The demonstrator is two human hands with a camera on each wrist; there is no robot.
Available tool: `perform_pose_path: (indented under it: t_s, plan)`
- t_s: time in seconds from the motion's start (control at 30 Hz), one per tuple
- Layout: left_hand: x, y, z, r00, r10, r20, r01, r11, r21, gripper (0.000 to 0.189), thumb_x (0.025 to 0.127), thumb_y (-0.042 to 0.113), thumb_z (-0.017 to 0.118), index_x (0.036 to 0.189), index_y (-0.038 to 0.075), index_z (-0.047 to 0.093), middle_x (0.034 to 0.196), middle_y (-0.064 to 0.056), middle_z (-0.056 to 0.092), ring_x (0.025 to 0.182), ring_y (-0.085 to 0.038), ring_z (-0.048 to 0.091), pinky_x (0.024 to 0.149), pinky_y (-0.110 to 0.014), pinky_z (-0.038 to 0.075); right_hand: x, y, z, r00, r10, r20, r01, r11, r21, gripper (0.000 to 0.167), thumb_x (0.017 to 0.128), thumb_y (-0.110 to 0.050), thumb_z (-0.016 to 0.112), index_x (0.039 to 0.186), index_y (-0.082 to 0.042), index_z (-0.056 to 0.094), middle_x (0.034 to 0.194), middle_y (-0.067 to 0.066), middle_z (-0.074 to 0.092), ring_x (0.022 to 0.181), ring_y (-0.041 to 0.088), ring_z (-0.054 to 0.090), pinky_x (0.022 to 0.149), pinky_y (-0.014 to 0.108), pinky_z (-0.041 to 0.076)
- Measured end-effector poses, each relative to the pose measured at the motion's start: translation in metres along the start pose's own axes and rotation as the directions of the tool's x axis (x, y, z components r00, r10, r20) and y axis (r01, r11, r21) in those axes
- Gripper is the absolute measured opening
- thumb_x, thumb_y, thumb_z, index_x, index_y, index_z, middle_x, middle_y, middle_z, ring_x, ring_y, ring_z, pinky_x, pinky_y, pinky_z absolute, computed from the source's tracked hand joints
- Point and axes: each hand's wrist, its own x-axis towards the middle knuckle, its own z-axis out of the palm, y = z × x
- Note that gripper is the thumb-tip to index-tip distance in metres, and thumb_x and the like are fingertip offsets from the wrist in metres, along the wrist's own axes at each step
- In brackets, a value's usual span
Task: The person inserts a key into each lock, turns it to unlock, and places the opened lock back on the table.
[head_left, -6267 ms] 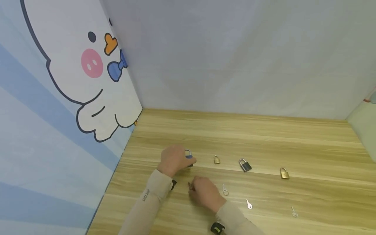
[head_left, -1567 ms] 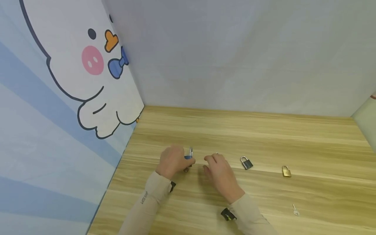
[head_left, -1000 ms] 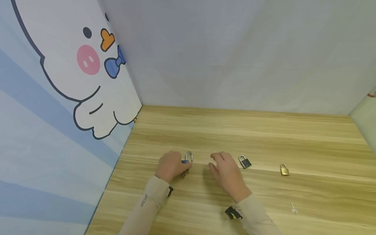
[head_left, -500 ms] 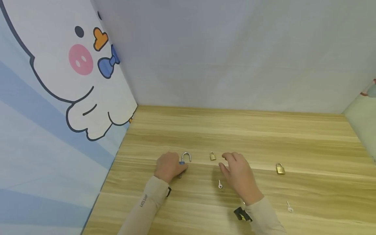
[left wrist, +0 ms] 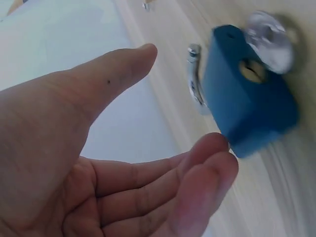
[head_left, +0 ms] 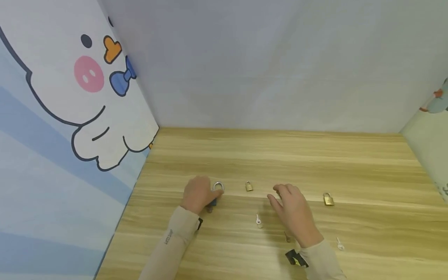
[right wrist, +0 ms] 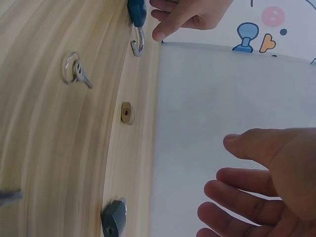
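Observation:
A blue padlock [head_left: 212,202] with its shackle [left wrist: 193,79] swung loose lies on the table beside my left hand [head_left: 197,194]. In the left wrist view my thumb and fingers are spread apart, fingertips right at the lock's edge. A silver key [left wrist: 271,44] with a round head overlaps the brass keyhole face [left wrist: 253,70]. My right hand [head_left: 294,210] hovers with relaxed fingers, holding nothing. Under it stands a dark padlock [right wrist: 114,218], mostly hidden by the hand in the head view. Between the hands sits a small brass padlock [head_left: 249,186].
A larger brass padlock [head_left: 328,199] lies to the right. Nearer the front are a key on a ring [head_left: 258,220], another key [head_left: 287,238] by my right wrist and a pale key [head_left: 340,245]. Walls border the wooden table [head_left: 210,249] behind and at the left.
Key no longer in my right hand; the blue padlock's shackle has come loose. My right hand moved right, past the small brass padlock to over the dark one. My left fingers have parted from the lock.

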Motion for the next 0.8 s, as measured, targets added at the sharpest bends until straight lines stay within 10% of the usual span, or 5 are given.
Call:
perform_pose_path:
  t_s: [0.8]
  plan:
    - [0.042,0.086,0.022,0.977,0.195,0.084,-0.195,0.981,-0.019,0.057,0.089,0.049,0.071,0.054,0.015,0.041,0.049,0.006,0.033,0.046,-0.009,0.032,0.045,-0.025,0.031,-0.021,0.025,-0.019,0.997,0.072,-0.013,-0.072,0.997,-0.034,0.028,0.084,-0.016,0.082,0.101,0.001,0.067,0.089,0.010,0.068,0.074,0.022,0.062,0.061,0.034,0.053]
